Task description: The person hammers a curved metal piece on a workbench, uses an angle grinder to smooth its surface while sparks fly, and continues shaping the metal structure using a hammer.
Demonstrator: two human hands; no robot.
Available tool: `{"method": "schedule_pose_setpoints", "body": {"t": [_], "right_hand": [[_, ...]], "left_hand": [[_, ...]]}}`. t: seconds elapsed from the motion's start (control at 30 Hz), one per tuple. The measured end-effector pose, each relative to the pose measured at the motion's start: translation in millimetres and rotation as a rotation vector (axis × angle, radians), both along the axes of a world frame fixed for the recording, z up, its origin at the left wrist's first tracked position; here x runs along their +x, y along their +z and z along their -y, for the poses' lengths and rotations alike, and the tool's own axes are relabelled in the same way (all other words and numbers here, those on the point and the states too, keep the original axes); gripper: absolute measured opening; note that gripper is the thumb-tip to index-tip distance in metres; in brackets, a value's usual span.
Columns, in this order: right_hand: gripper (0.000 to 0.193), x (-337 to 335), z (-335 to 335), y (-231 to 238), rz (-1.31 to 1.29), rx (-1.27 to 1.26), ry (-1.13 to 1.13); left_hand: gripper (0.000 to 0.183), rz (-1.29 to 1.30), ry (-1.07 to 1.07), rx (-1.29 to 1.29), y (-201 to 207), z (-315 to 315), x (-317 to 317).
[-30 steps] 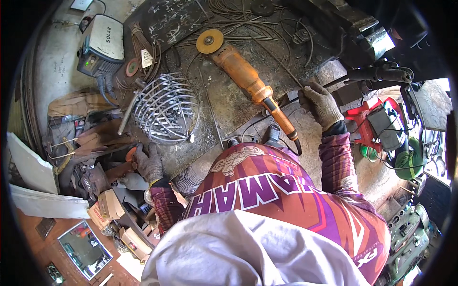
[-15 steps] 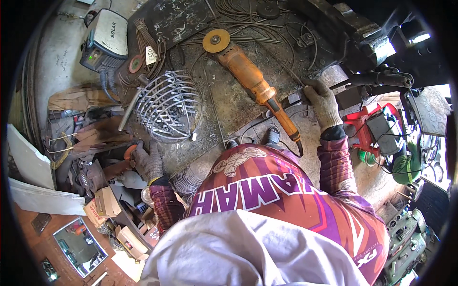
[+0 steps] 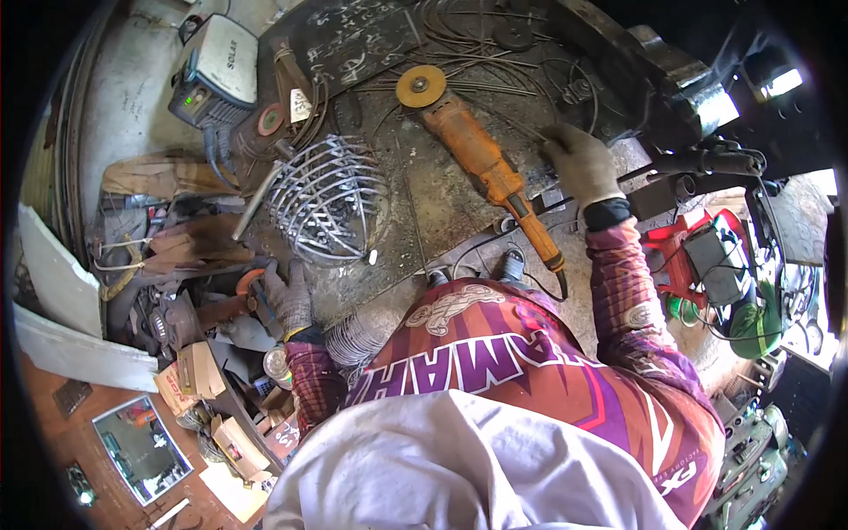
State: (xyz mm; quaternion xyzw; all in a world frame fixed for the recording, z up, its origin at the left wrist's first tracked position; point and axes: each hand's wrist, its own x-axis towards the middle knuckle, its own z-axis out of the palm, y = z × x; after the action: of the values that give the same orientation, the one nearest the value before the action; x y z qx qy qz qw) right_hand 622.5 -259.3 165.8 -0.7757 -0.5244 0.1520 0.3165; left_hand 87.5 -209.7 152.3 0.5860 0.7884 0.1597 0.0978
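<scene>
My right hand [image 3: 583,166], in a pale knit work glove, is at the right side of the metal bench [image 3: 424,199]. Its fingers are curled over the near end of a thin metal rod [image 3: 517,125], though the glove hides the grip itself. My left hand [image 3: 289,299], gloved too, rests at the bench's left front edge, fingers apart and holding nothing visible. Just beside it is an orange ring-shaped part [image 3: 250,282]. Between the hands lie an orange angle grinder [image 3: 477,150] with a yellowish disc and a rounded cage of bent metal bars [image 3: 327,199].
A white-topped welding machine [image 3: 221,62] stands at the far left. Coiled rods [image 3: 450,35] lie at the back. Right of the bench is a red plastic chair or stand [image 3: 676,252] with a grey box. Boxes [image 3: 238,446] and scrap crowd the lower left.
My right hand has moved away from me and leftward over the bench, the rod's end staying at its fingers. The view has shifted slightly; my left hand has hardly moved.
</scene>
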Motion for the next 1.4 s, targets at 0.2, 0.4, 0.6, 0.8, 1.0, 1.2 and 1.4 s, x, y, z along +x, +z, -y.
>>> {"method": "schedule_pose_setpoints", "body": {"t": [0.2, 0.4, 0.6, 0.8, 1.0, 1.2, 1.4], "right_hand": [[0.028, -12.6, -20.8, -5.9, 0.244, -0.019, 0.063], [0.031, -14.8, -24.9, -22.5, 0.354, -0.127, 0.104], [0.031, -19.7, -22.3, -15.9, 0.376, -0.135, 0.076], [0.031, -20.4, -23.1, -21.2, 0.393, -0.109, 0.081], [0.030, -19.9, -20.0, -21.8, 0.394, -0.048, 0.071], [0.032, -20.0, -19.3, -24.1, 0.375, -0.009, 0.061], [0.032, -18.2, -20.8, -32.3, 0.404, 0.026, 0.048]], "left_hand": [[0.073, -0.135, -0.005, -0.064, -6.5, -2.7, -10.8], [0.073, -0.162, 0.032, -0.105, -15.7, -6.0, -21.7], [0.070, -0.096, 0.022, -0.036, -13.1, -4.7, -11.5], [0.074, -0.179, 0.029, -0.058, -26.6, -7.9, -34.4], [0.073, -0.223, 0.040, -0.111, -20.0, -8.8, -23.8], [0.073, -0.215, 0.027, -0.081, -20.3, -6.6, -24.2], [0.075, -0.170, 0.021, -0.093, -21.9, -7.8, -26.9]]}}
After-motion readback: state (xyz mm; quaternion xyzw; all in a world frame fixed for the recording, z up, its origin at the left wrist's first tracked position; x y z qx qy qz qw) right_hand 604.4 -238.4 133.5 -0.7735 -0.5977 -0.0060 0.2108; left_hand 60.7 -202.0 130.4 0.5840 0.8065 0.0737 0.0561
